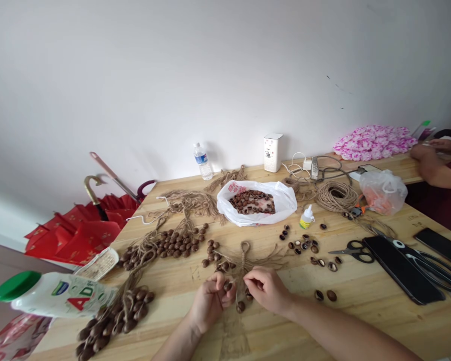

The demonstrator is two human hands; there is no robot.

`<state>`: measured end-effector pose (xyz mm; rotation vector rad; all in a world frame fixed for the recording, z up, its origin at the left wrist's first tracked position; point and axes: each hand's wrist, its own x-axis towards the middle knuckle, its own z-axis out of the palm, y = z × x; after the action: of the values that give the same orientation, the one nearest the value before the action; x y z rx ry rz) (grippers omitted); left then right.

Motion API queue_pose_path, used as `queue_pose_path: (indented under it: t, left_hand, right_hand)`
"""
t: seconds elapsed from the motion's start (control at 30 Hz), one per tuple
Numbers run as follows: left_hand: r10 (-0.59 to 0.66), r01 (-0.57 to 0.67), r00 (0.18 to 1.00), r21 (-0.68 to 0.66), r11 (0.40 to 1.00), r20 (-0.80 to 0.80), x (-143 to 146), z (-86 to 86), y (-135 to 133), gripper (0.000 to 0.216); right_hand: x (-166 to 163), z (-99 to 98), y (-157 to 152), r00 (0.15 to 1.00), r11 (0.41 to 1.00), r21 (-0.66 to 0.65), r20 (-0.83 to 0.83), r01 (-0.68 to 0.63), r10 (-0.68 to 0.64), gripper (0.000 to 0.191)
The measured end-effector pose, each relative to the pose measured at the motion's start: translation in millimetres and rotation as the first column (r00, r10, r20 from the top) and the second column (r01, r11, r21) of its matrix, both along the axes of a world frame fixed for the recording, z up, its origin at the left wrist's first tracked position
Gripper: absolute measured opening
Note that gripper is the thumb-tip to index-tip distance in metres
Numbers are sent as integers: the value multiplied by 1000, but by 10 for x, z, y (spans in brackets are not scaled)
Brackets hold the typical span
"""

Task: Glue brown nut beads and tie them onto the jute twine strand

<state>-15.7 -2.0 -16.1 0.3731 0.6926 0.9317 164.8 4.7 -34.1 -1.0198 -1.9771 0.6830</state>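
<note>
Near the table's front, my left hand [213, 298] pinches a brown nut shell [227, 286] between thumb and fingers. Just to its right, my right hand [267, 288] is closed with its fingertips together, beside a knotted twine tassel [244, 255]. Whatever its fingertips grip is too small to make out. The tassel has a loop at its top and loose strands spreading to the right. Brown shells hang at its lower end, one of them [240, 306] between my hands. More shells [212, 250] lie at the tassel's left.
A white plastic bag [255, 218] of shells stands behind. Finished-looking twine-and-shell bunches [178, 243] lie left, near a white bottle [75, 296]. To the right are a glue bottle [306, 217], loose half shells [304, 244], scissors [357, 250], phones [402, 271], a twine coil [336, 196] and another person's arm [436, 165].
</note>
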Motion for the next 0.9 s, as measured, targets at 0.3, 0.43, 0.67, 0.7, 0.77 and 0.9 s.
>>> queue_pose_path:
  t: [0.3,0.43,0.67,0.7,0.77,0.9]
  left_hand:
    - [-4,4,1000,-1,1000,-4,-6,-6,-12,20]
    - [3,-3,1000,-6,1000,0,-2,3,-7,21]
    - [5,-5,1000,-10,1000,-1,9,8,-1,21]
    - [4,-4,1000,-8,1000,0,9,10,-2,21]
    - [1,-1,1000,-8,1000,1,8,13,-5,20]
    - [6,-6,1000,-8,1000,-4,2,7,-8,20]
  right_hand:
    - [-4,3,8,1000,1000,-3,-3,2,-2,19]
    - [-3,1,15,1000,1000,-6,-1,1,-1,18]
    - [-2,4,1,1000,1000,-6,3,5,-5,19]
    - [-2,7,1,1000,1000,-5,2,5,-5,19]
    - [-1,13,4,1000,1000,0,2,5,-5,19]
    - [-2,12,14,1000,1000,6,1,6,-6,18]
